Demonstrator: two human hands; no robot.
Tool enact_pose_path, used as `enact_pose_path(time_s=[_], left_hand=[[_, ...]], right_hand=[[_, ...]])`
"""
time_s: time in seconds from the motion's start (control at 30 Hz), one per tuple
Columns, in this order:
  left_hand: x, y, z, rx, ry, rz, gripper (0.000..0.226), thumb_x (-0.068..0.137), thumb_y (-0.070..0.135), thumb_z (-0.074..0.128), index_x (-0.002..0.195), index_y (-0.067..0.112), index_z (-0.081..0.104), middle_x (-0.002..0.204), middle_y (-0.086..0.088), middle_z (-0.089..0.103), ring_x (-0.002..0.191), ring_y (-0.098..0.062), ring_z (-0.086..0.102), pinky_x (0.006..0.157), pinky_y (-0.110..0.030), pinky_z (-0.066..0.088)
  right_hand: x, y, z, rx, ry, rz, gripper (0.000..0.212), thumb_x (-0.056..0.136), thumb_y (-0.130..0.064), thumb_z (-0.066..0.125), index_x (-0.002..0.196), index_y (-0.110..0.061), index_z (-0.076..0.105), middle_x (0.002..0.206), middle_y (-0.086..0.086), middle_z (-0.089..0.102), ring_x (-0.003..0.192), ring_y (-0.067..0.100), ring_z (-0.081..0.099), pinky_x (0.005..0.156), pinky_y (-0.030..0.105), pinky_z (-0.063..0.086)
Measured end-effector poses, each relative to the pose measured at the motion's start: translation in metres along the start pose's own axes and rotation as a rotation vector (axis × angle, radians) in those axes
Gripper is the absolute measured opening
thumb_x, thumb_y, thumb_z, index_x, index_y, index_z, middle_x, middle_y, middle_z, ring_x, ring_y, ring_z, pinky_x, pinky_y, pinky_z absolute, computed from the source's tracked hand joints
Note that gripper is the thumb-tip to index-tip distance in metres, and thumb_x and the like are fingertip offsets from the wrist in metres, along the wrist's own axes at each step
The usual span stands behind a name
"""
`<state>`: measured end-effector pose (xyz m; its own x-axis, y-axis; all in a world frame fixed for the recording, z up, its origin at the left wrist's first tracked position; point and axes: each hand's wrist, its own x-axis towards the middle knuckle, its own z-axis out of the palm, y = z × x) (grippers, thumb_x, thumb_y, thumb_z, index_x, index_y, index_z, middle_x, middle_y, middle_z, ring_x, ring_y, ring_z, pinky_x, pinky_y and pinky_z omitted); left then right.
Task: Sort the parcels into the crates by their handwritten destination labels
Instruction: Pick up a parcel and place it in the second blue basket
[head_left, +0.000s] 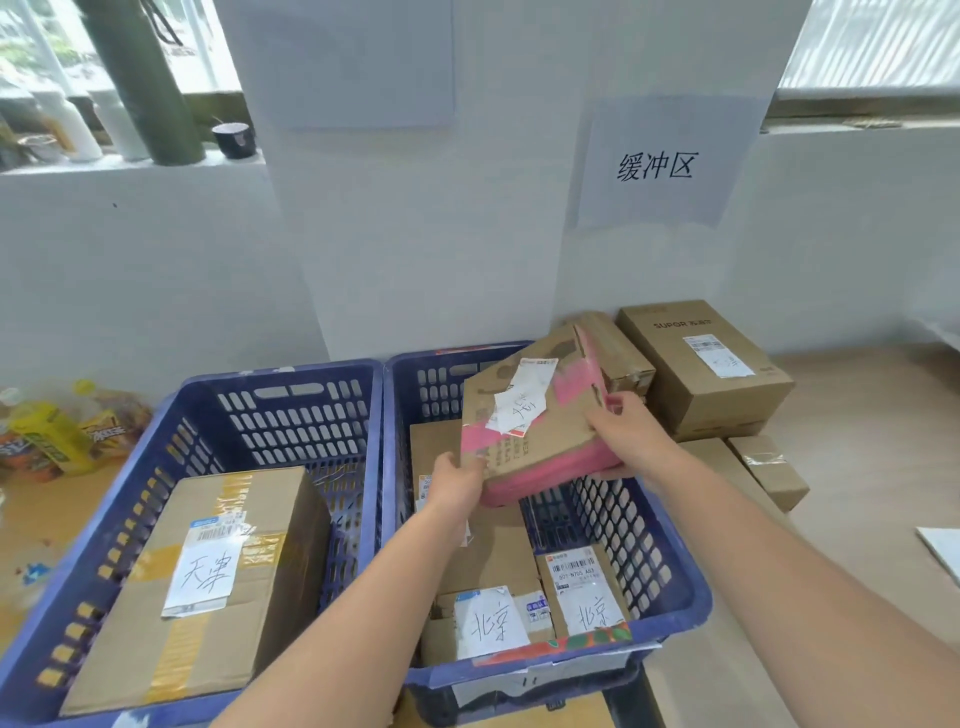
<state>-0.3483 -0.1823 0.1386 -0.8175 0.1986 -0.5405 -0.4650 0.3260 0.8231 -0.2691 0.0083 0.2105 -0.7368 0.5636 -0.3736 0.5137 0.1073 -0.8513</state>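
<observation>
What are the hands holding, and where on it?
A pink-taped parcel: left hand grips its near left corner, right hand its right edge.

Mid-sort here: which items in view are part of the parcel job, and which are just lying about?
Job: pink-taped parcel held by left hand and right hand; left crate with Tianjin box; right crate with Beijing parcels; unsorted boxes.

Lying about: snack packets; windowsill bottles; wall sign.

White wall (156, 270), bright windows (878, 47), pale wooden floor (872, 467).
</observation>
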Motion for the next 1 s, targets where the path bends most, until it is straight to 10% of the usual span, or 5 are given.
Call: enact_pose_path(time_s=[0.1,0.27,0.6,1.0], left_hand=[[0.005,-0.005,-0.011,-0.053,0.005,-0.017,0.026,0.104,0.02,0.049,0.129,0.012,0.053,0.109,-0.003,0.063,0.087,-0.016,0.06,0.065,-0.027,0.05],[0.025,-0.02,-0.022,-0.092,0.083,0.004,0.031,0.099,0.011,0.057,0.131,0.012,0.055,0.117,-0.005,0.067,0.101,-0.022,0.066,0.082,-0.034,0.057],[0.058,-0.028,-0.008,0.01,0.155,0.028,0.037,0.102,0.019,0.054,0.139,0.019,0.053,0.119,0.003,0.063,0.107,-0.02,0.06,0.095,-0.039,0.053],[0.092,-0.028,0.015,0.012,0.17,0.062,0.04,0.102,0.015,0.056,0.142,0.02,0.052,0.132,-0.001,0.064,0.118,-0.022,0.059,0.103,-0.043,0.051]], right_hand=[[0.0,0.009,0.01,0.086,-0.054,0.06,0.038,0.099,-0.031,0.053,0.134,-0.024,0.04,0.11,-0.004,0.05,0.097,0.025,0.059,0.07,0.044,0.063],[0.015,0.022,0.031,-0.461,-0.076,-0.029,0.019,0.097,-0.024,0.042,0.112,-0.016,0.052,0.125,0.015,0.055,0.113,0.031,0.055,0.085,0.042,0.053],[0.075,0.05,0.068,-0.697,-0.087,-0.012,0.069,0.088,-0.004,0.048,0.152,-0.008,0.022,0.148,0.026,0.027,0.129,0.041,0.041,0.109,0.043,0.039],[0.1,0.064,0.079,-1.138,-0.026,-0.109,0.068,0.085,-0.011,0.066,0.144,-0.006,0.031,0.144,0.027,0.026,0.131,0.04,0.034,0.1,0.043,0.047]])
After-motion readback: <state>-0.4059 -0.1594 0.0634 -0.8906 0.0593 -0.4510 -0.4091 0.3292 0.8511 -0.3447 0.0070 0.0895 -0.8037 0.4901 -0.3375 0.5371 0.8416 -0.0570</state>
